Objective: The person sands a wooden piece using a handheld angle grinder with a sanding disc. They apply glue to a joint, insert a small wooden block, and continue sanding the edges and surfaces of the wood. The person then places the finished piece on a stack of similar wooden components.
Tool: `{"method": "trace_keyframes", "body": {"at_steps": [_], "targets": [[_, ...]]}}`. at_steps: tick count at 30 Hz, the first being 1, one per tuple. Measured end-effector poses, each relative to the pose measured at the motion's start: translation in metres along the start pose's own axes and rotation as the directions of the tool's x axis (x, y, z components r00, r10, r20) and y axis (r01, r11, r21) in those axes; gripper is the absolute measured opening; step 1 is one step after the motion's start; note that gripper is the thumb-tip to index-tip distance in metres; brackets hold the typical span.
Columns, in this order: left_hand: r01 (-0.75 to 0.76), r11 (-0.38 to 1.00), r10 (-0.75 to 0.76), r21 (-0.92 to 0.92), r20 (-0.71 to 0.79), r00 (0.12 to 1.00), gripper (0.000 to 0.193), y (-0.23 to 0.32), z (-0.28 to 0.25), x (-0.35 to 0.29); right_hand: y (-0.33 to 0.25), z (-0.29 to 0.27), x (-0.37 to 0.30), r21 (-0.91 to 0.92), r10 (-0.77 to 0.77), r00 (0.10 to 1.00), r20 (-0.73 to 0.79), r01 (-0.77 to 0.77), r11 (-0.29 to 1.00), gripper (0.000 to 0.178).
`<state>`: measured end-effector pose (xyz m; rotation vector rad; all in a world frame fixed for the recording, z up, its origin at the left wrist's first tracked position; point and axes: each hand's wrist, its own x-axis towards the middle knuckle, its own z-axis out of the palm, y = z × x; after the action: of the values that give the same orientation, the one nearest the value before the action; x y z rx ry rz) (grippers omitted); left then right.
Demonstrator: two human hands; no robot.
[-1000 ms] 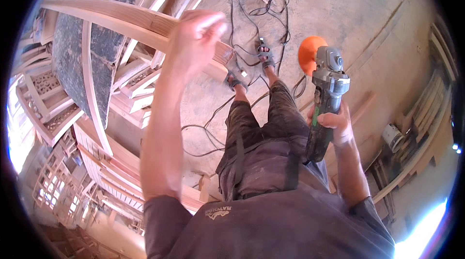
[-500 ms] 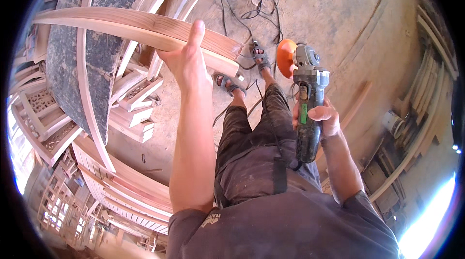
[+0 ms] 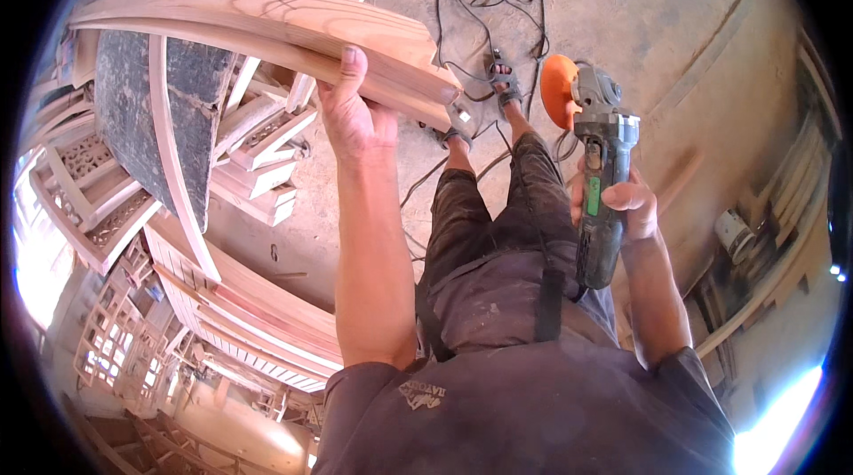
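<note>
My left hand [image 3: 360,111] grips a long wooden beam [image 3: 267,17] near its right end, the thumb lying on its near face and the fingers hidden beneath. The beam has a stepped profile, a small slot near its far left part, and a cut end close to my feet. It reaches left across a dark worktop [image 3: 133,75]. In my right hand [image 3: 629,204] is an angle grinder [image 3: 604,164] with a grey head and dark body, held upright around its body. An orange disc pad [image 3: 558,91] on the grinder faces left toward the beam, apart from it.
Black cables [image 3: 480,4] lie tangled on the floor beyond my feet. Stacked wood pieces [image 3: 258,186] and carved frames [image 3: 89,199] stand at the left, with long boards [image 3: 249,297] below them. A white bucket [image 3: 734,235] and timber [image 3: 782,208] line the right side.
The beam has been rolled in my left hand, so a wider face with a slot and stepped edge now shows. The grinder sits slightly farther right and lower in the picture.
</note>
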<state>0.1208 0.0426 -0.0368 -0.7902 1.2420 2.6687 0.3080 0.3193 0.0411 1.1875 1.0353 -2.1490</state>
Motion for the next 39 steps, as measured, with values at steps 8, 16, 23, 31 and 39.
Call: {"method": "trace_keyframes", "body": {"at_steps": [8,16,23,31,39], "targets": [[0.059,0.997,-0.055,0.048,-0.075,0.996,0.080,0.005,0.002,-0.005,-0.010,-0.014,0.008,-0.004,0.051,0.998,0.035,-0.051,0.999,0.072],[0.024,0.640,0.170,0.768,-0.171,0.970,0.134,-0.014,0.053,-0.070,-0.023,-0.008,0.009,-0.070,0.053,0.997,0.052,-0.049,0.996,0.075],[0.010,0.881,0.083,0.474,-0.175,0.981,0.097,0.002,0.068,-0.051,-0.024,-0.008,0.010,-0.073,0.053,0.997,0.052,-0.049,0.996,0.075],[-0.013,0.994,-0.006,0.107,0.178,0.984,0.079,0.002,0.007,-0.049,-0.022,-0.011,0.012,-0.052,0.048,0.999,0.019,-0.047,0.998,0.075],[0.088,0.995,-0.074,-0.051,0.232,0.970,0.088,-0.005,-0.017,-0.042,-0.012,-0.016,0.015,-0.025,0.065,0.997,0.036,-0.064,0.998,0.074]]}}
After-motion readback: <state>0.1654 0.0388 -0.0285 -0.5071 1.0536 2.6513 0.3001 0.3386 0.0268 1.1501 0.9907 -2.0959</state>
